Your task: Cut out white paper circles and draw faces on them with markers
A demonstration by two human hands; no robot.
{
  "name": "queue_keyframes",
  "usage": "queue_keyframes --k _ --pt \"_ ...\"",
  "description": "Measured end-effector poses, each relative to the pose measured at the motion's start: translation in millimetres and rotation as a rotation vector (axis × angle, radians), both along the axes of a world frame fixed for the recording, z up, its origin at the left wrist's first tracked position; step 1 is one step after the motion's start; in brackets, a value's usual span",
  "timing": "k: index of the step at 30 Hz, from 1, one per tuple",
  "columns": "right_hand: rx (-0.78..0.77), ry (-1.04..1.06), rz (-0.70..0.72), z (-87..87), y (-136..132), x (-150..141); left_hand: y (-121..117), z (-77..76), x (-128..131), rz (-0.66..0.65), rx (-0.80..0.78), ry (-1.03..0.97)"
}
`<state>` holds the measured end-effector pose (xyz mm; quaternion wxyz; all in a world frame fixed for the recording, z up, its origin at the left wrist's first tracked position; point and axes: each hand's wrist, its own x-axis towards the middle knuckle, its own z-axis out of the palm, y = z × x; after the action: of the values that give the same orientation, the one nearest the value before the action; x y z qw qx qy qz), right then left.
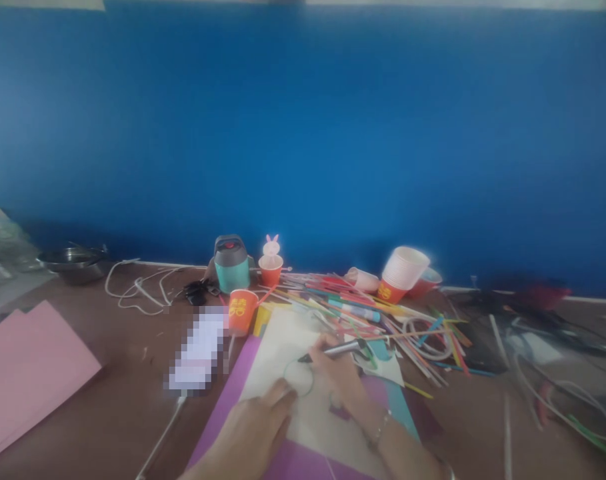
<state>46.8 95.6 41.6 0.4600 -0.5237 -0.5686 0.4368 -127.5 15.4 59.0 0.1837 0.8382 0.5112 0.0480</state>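
My right hand (335,373) is closed around a dark and silver marker pen (340,349). The pen's dark tip points left and rests at the rim of a round outline (299,378) on a sheet of white paper (273,347). Whether that circle is only drawn or is a separate disc, I cannot tell. With its fingers stretched out, my left hand (263,417) lies on the paper, its fingertips at the circle's lower left edge. Purple paper (223,407) and a teal sheet (401,410) stick out from under the white one.
A phone-like blurred screen (197,353) lies left, on a cable. Behind stand an orange paper cup (241,312), a cup with a pink rabbit (271,270), a teal container (231,270) and stacked cups (403,270). Coloured strips (327,287) are strewn about; pink paper (33,380) lies far left.
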Motion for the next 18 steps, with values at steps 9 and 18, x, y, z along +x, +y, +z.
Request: queue_keyframes --k 9,18 --pt "-0.085 0.054 -0.015 1.5 -1.2 -2.0 0.9 -12.9 -1.0 -0.014 0.017 0.064" --pt "-0.021 -0.065 0.028 1.4 -1.9 -1.4 1.0 -5.9 0.5 -0.023 -0.007 0.085"
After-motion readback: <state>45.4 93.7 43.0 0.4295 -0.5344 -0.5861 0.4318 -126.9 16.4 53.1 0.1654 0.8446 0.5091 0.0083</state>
